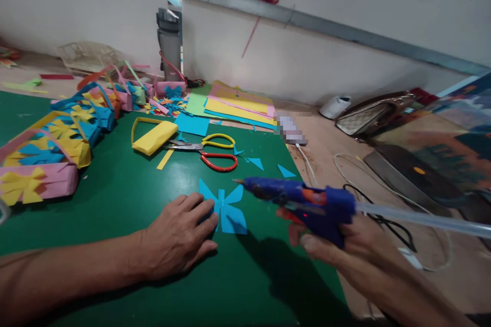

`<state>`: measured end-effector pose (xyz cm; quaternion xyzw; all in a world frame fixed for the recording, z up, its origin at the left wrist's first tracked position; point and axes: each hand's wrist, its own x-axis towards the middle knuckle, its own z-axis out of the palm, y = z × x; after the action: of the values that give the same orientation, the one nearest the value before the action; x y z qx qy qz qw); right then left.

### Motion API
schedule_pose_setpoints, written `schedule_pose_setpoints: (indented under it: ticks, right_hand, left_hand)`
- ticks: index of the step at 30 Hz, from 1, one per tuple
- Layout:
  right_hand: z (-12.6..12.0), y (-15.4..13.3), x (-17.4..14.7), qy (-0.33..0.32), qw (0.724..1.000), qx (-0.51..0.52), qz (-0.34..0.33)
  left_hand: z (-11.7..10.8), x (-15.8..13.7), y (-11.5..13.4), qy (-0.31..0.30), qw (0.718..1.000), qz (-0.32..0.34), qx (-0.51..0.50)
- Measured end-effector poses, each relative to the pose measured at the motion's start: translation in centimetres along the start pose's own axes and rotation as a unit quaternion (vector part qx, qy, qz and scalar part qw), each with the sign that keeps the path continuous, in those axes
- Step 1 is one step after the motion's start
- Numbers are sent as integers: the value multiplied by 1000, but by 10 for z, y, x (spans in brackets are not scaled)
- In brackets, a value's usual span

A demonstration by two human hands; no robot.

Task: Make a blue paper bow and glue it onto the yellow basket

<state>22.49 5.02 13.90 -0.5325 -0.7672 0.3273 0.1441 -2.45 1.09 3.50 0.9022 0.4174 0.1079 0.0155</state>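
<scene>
My left hand (186, 235) lies flat on the green mat, its fingertips over the left side of a blue paper cutout (231, 218) with flared petals. A small shiny spot shows at the cutout's middle. In my right hand (326, 245) is a blue hot glue gun (303, 199), its fingers wrapped round the handle. The nozzle points left, just above the cutout's right upper petal. A long clear glue stick (422, 218) runs out of the gun's back. Beyond the cutout, scissors (192, 147) with one yellow and one red handle rest beside a yellow paper basket (155, 138).
Several paper baskets with flowers (61, 130) line the left side. Coloured sheets (238, 104), paper scraps (169, 107) and a grey bottle (169, 43) stand toward the wall. On the right are a blurred phone (290, 129) with a white cable, a brown bag (406, 179) and a purse (368, 120).
</scene>
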Motion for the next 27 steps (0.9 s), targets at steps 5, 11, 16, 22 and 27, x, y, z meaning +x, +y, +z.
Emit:
schedule_pose_setpoints:
  ticks: [5, 11, 16, 22, 27]
  right_hand:
    - [-17, -5, 13, 88, 995, 14, -41]
    - [-26, -5, 68, 229, 963, -39, -134]
    - [-15, 7, 114, 162, 926, -334, -72]
    - [6, 24, 134, 69, 876, -476, 32]
    - [12, 32, 137, 42, 867, -495, 33]
  left_hand:
    - [3, -1, 0, 3, 1000, 5, -4]
    - [4, -1, 1, 4, 1000, 5, -16]
    - [5, -1, 1, 5, 1000, 3, -23]
    - [5, 0, 1, 6, 1000, -1, -27]
    - [7, -1, 0, 10, 1000, 0, -29]
